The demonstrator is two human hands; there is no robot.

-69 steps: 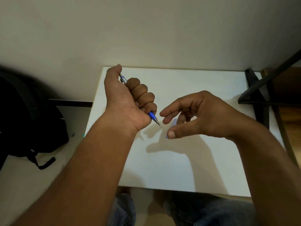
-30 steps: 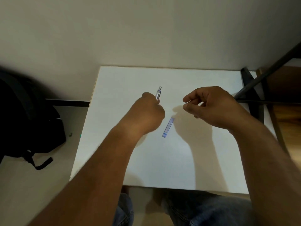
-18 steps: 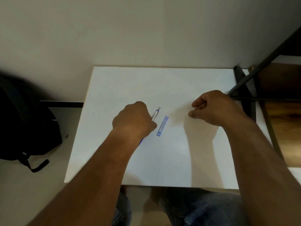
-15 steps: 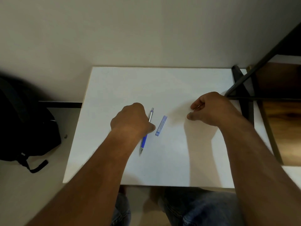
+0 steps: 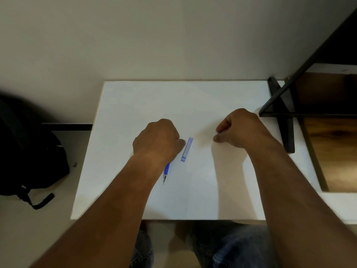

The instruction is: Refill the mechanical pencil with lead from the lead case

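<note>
The left hand (image 5: 157, 141) hides the upper half of the mechanical pencil (image 5: 166, 172); its grip cannot be told

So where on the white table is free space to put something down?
The far strip of the table by the wall is bare, and so is the near part between the forearms. The middle is crowded: left hand over the pencil, lead case beside it, right hand close by.

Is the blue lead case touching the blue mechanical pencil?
Apart. The head view shows bare white table between the translucent blue lead case and the blue mechanical pencil.
</note>
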